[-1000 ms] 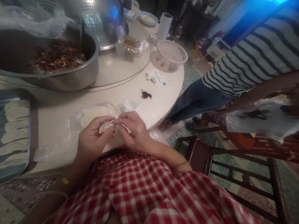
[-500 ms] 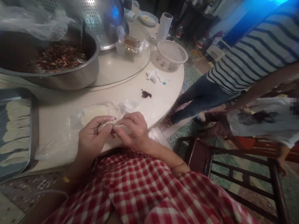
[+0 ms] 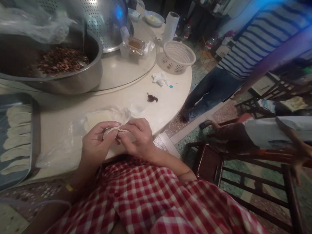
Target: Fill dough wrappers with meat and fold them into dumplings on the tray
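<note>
Grip: left hand [image 3: 96,143] and right hand [image 3: 141,140] both pinched a pale, thin, folded dough piece [image 3: 110,131] near the edge of the cream-white surface [image 3: 169,105]; fingers [image 3: 135,124] hid much of it. Clear, crinkled plastic [image 3: 60,145] lay just beyond. Leftward, a grey metal tray [image 3: 36,136] held pale crescent dumplings [image 3: 17,138]; a round steel bowl [image 3: 74,81] stood farther off.

Dim, hazy light covers the scene. White and blue glare spots shine on the large perforated silver metal colander [image 3: 104,23]; blue light washes the black-and-white striped shirt [image 3: 252,43] at upper right. Outer edges look stretched and blurred.
</note>
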`<state>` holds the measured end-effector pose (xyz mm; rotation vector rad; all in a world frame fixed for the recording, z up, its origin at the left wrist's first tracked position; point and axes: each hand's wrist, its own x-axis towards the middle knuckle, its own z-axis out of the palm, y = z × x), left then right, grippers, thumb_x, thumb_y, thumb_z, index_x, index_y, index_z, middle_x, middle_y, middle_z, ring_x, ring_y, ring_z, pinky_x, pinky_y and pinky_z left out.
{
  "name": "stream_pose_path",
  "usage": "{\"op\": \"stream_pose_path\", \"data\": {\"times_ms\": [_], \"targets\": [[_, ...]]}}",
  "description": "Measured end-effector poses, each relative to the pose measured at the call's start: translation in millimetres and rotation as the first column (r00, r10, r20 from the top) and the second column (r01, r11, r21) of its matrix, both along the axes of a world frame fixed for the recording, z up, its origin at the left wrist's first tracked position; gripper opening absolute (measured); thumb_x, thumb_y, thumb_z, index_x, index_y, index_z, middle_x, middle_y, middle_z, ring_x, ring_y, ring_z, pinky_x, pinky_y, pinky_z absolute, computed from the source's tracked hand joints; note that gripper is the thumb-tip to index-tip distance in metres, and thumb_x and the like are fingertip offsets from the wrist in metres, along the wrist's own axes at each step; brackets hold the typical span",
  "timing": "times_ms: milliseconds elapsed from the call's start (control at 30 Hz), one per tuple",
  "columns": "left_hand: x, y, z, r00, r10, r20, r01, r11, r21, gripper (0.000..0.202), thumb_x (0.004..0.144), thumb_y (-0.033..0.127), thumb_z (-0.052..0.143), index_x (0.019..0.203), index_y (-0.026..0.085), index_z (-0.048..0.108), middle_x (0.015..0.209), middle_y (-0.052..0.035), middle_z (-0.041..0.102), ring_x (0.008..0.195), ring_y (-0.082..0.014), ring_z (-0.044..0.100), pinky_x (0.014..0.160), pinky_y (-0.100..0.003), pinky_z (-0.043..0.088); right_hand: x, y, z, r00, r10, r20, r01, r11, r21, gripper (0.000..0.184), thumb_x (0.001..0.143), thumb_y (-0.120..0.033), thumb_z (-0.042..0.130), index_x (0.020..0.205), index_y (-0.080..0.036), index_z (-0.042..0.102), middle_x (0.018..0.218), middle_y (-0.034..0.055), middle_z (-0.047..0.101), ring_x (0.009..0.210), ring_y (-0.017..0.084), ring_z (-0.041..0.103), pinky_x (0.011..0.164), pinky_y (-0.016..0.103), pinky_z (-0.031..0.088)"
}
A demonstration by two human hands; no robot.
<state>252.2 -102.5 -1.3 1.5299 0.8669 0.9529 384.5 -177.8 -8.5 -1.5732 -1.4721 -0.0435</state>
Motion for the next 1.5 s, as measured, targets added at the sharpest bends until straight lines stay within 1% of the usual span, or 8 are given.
{"op": "stream_pose_path", "data": {"times_ms": [267, 367, 567, 667, 800, 1033, 1267, 1500], "targets": [[-1, 0, -2.8, 0.999, -0.035, 0.002, 0.035, 0.999, -0.002, 0.014, 0.079, 0.034, 0.076, 0.090, 0.025, 0.074, 0.097, -0.0020, 0.079, 0.063, -0.0143, 0.067, 0.055, -0.026, 0.058, 1, -1, -1.7, 0.994, 0.050, -0.096, -0.047, 0.998, 0.033, 0.029, 0.100, -0.036, 0.053, 0.103, -0.021, 0.078, 0.093, 0.0091, 0.073, 0.090, 0.022, 0.064, 0.086, 0.042, 0.052], [-1, -1, 1.0, 0.999, -0.037, -0.022, 0.037, 0.999, 0.006, 0.015, 0.081, 0.036, 0.075, 0.090, 0.025, 0.073, 0.096, -0.0019, 0.079, 0.059, -0.0136, 0.067, 0.055, -0.027, 0.058, 7, 3, -0.9, 0.918, 0.162, -0.362, -0.140, 0.986, 0.087, 0.039, 0.102, -0.047, 0.049, 0.109, -0.019, 0.074, 0.109, 0.0121, 0.074, 0.107, 0.024, 0.066, 0.100, 0.044, 0.053], [-1, -3, 9.9, 0.958, -0.199, -0.205, 0.237, 0.954, 0.183, 0.014, 0.082, 0.040, 0.074, 0.087, 0.027, 0.075, 0.088, -0.0015, 0.079, 0.077, -0.0211, 0.073, 0.075, -0.034, 0.061, 11, 27, 1.7, 0.086, 0.206, -0.975, -0.548, 0.827, 0.126, 0.064, 0.103, -0.065, 0.026, 0.123, -0.017, 0.064, 0.120, 0.0179, 0.074, 0.114, 0.027, 0.070, 0.096, 0.048, 0.060], [-3, 3, 10.2, 0.899, -0.235, -0.370, 0.403, 0.777, 0.484, 0.013, 0.091, 0.038, 0.065, 0.093, 0.029, 0.074, 0.094, -0.0019, 0.079, 0.093, -0.0251, 0.073, 0.094, -0.043, 0.056, 6, 26, 7.7, -0.297, 0.095, -0.950, -0.575, 0.777, 0.257, 0.057, 0.104, -0.060, 0.028, 0.125, -0.019, 0.062, 0.112, 0.0134, 0.076, 0.100, 0.024, 0.073, 0.096, 0.045, 0.059], [-4, 13, 13.6, 0.845, -0.146, -0.514, 0.517, 0.465, 0.719, 0.012, 0.094, 0.029, 0.064, 0.104, 0.028, 0.072, 0.114, -0.0061, 0.077, 0.113, -0.0297, 0.068, 0.098, -0.047, 0.049, 3, 20, 18.8, -0.561, -0.068, -0.825, -0.478, 0.840, 0.256, 0.061, 0.108, -0.041, 0.007, 0.129, -0.018, 0.060, 0.087, 0.0039, 0.073, 0.079, 0.017, 0.069, 0.079, 0.031, 0.060], [1, 23, 23.8, 0.865, -0.109, -0.491, 0.502, 0.135, 0.854, 0.011, 0.091, 0.022, 0.071, 0.101, 0.026, 0.072, 0.109, -0.0067, 0.076, 0.106, -0.0266, 0.066, 0.086, -0.040, 0.048, 7, 15, 19.8, -0.686, -0.082, -0.723, -0.406, 0.867, 0.288, 0.057, 0.108, -0.036, 0.012, 0.110, -0.020, 0.067, 0.074, 0.0016, 0.066, 0.069, 0.017, 0.064, 0.061, 0.022, 0.054], [1, 28, 19.3, 0.850, -0.211, -0.482, 0.520, 0.194, 0.832, 0.021, 0.089, 0.022, 0.075, 0.110, 0.023, 0.070, 0.126, -0.0135, 0.071, 0.113, -0.0280, 0.064, 0.095, -0.046, 0.050, 8, 10, 20.4, -0.703, -0.063, -0.708, -0.394, 0.864, 0.315, 0.053, 0.108, -0.038, 0.015, 0.109, -0.020, 0.066, 0.077, 0.0013, 0.066, 0.062, 0.015, 0.060, 0.056, 0.022, 0.053], [10, 27, 22.3, 0.789, -0.277, -0.548, 0.595, 0.124, 0.794, 0.011, 0.092, 0.024, 0.071, 0.103, 0.026, 0.071, 0.131, -0.0121, 0.067, 0.120, -0.0292, 0.058, 0.094, -0.045, 0.046, 7, 10, 14.8, -0.725, -0.042, -0.688, -0.358, 0.876, 0.323, 0.053, 0.109, -0.035, 0.015, 0.112, -0.019, 0.066, 0.076, 0.0018, 0.067, 0.070, 0.017, 0.065, 0.061, 0.026, 0.057]]}}
